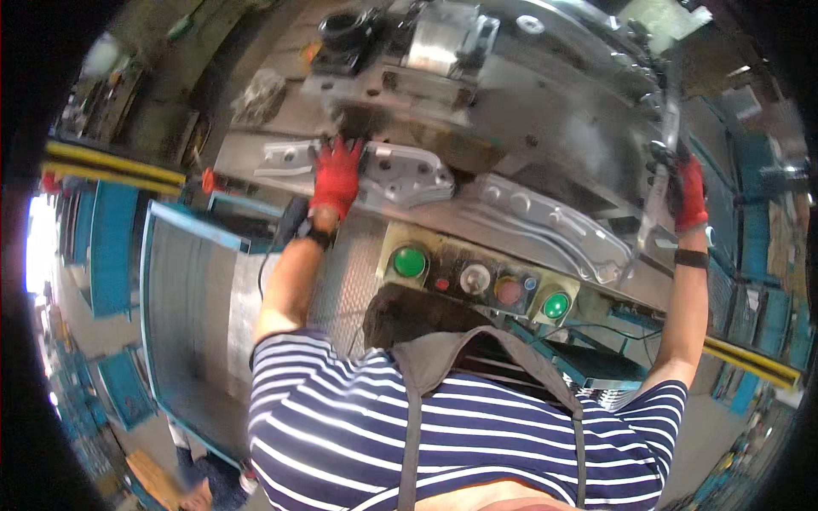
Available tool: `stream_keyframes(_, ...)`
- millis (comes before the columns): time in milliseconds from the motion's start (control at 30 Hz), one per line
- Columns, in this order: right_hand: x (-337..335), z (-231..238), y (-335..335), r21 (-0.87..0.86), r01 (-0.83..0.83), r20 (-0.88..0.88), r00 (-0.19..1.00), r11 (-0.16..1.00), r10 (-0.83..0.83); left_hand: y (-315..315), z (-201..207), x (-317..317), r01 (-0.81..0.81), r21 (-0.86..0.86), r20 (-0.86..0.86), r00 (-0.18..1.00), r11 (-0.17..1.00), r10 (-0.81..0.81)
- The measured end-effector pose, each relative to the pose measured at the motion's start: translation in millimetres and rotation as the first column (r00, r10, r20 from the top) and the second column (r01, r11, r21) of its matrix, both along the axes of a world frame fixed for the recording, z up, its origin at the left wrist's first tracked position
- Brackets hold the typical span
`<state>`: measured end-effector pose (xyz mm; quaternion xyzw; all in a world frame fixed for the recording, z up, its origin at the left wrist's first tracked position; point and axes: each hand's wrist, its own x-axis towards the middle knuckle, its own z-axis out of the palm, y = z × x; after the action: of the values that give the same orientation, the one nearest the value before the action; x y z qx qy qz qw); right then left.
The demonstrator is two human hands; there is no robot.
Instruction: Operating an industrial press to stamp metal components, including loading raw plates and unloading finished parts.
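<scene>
My left hand (337,177), in a red glove with dark fingertips, lies across a stamped metal part (400,175) on the near edge of the press bed. Its fingers are spread and point away from me. At the right, my gloved right hand (694,198) is closed at a long, narrow metal part (654,200), which stands tilted on its edge; the fingertips are partly hidden and blurred. Between my hands lies a second stamped metal part (554,223), with raised ribs and holes.
A control panel (475,279) with two green buttons faces me below the bed. Blurred die blocks (439,43) stand at the back. A blue-framed cart (153,298) is at the left. Yellow-black bars (115,166) flank the machine. Another person (209,481) is at lower left.
</scene>
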<state>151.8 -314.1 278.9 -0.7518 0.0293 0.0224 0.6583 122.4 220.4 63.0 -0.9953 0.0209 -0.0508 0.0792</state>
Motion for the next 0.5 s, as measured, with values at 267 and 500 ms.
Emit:
stream_keyframes(267, 122, 58, 83, -0.927, 0.312, 0.374, 0.744, 0.207, 0.553, 0, 34, -10, -0.079, -0.158, -0.06, 0.996, 0.984, 0.071)
stream_keyframes(500, 229, 40, 149, -0.983, 0.134, 0.181, 0.817, 0.126, 0.548, 13, 34, -38, -0.095, -0.359, 0.018, 0.994, 0.929, 0.109)
